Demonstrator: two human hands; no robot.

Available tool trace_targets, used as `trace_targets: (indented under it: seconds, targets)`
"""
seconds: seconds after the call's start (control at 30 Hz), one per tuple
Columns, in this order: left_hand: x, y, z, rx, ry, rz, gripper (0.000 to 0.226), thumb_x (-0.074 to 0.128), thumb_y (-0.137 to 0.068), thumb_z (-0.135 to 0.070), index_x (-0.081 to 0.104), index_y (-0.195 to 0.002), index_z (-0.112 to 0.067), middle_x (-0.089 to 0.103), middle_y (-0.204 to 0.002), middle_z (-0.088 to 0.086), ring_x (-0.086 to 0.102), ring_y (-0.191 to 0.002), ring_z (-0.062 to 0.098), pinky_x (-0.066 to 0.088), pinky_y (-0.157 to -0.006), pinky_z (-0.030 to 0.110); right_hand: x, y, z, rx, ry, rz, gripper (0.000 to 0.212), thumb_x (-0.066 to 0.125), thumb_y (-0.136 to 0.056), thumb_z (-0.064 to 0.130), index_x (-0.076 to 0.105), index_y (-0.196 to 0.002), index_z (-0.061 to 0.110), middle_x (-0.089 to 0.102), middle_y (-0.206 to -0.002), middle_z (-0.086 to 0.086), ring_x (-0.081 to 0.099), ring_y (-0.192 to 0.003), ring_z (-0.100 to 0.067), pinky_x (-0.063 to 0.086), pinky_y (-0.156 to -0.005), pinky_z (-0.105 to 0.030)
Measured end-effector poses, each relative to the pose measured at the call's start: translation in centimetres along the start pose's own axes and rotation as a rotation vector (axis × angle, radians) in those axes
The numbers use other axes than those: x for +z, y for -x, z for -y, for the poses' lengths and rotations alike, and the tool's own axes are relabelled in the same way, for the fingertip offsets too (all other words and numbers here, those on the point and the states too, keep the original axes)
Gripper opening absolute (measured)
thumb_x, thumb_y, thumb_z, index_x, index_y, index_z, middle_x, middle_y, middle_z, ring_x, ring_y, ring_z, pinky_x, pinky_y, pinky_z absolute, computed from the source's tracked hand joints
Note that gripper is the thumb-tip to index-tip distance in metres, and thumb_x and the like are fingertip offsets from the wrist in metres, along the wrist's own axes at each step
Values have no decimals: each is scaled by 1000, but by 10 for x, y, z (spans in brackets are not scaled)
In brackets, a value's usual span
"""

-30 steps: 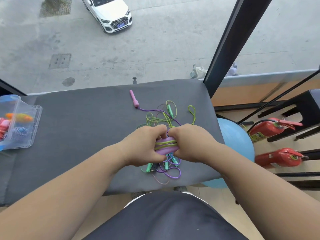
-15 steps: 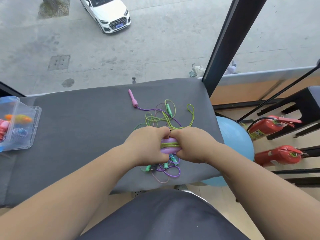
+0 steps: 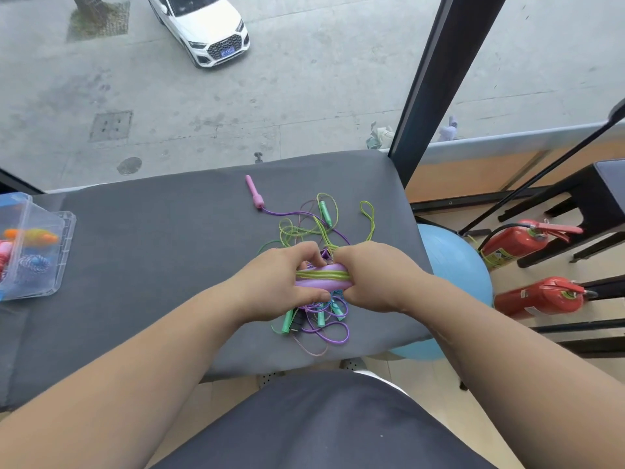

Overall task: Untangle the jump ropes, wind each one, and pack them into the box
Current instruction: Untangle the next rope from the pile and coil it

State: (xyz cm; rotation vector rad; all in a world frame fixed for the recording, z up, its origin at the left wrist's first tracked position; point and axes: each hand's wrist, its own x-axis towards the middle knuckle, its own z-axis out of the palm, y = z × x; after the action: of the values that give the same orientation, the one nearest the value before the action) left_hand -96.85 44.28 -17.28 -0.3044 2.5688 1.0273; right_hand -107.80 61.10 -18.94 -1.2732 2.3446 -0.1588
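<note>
As fingers [image 3: 313, 295] curled round its ends | lilac plastic handle [image 3: 321, 286], wrapped in yellow-green cord [image 3: 321, 275], lay crosswise between left hand [image 3: 280, 282] and right hand [image 3: 375, 275]

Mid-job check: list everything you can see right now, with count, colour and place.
lilac handle: one, lilac with yellow-green cord wound on, between both hands
rope tangle: one heap, yellow-green and purple, on the pad around the hands
pink handle: one, pink, pad's far side
green handles: at least three, green, one beyond the hands, others beneath them
clear box: one, transparent, pad's left edge, coloured items inside
grey pad: one, grey, under it all
blue ball: one, blue, right of the pad
fire extinguishers: two, red, floor at right
white car: one, white, outside the window
left hand: one, gripping the handle's left end
right hand: one, gripping its right end
</note>
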Motion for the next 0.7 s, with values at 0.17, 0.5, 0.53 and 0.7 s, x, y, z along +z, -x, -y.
trace_targets:
  seconds: [0.17, 0.5, 0.53, 0.7]
  targets:
    - [-4, -4, -9, 68, -82, 90, 36, 80, -82, -42, 51, -101, -33, 61, -87, -12, 56, -77, 15, 51, -79, 34, 9, 3, -3, 13, -44, -6, 17, 61, -75, 26, 48, -86, 25, 55, -80, 5, 55, -77, -27, 45, -60, -33]
    - [7, -1, -16, 161, -310, 62, 40, 76, -81, -40, 42, -100, -32, 52, -78, -14, 49, -77, 19, 43, -68, 33, 14, 11, -7, 10, -127, 65, 28, 60, -75, 22, 58, -103, 23, 57, -78, 4, 54, -74, -24, 53, -65, -39]
    - [9, -1, -14, 174, -362, 45, 43, 76, -78, -40, 42, -102, -31, 53, -82, -12, 48, -80, 22, 42, -67, 34, 14, 12, -7, 15, -137, 63, 27, 60, -74, 22, 59, -101, 23, 57, -76, 4, 54, -72, -24, 53, -65, -39]
    - [14, 1, -3, 133, -174, -26, 39, 76, -68, -30, 49, -96, -32, 58, -76, -8, 49, -71, 15, 49, -64, 34, 7, 7, -6, -12, -144, 87, 15, 62, -71, 19, 58, -85, 16, 60, -74, -3, 58, -71, -27, 53, -62, -40]
